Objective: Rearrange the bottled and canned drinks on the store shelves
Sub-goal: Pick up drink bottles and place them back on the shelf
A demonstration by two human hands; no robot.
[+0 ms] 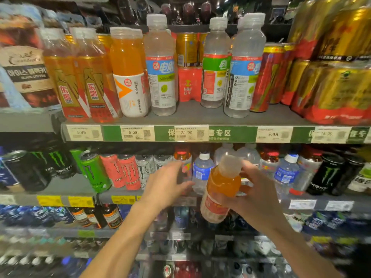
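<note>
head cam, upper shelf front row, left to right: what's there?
Coffee bag → two gold-red labelled bottles → orange bottle with white label → clear blue-label bottle → red can pack, set back → clear green-label bottle → clear blue-label bottle → tall red cans → gold can packs.

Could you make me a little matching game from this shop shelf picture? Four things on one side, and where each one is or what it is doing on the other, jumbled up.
Things:
1. orange drink bottle
2. left hand
3. green can
4. 31.90 price tag

Places or states:
A. on the front edge of the upper shelf
B. held tilted in the right hand
C. standing on the middle shelf beside the red cans
D. open, reaching towards the middle shelf, holding nothing

Right pairs: 1-B, 2-D, 3-C, 4-A
</note>
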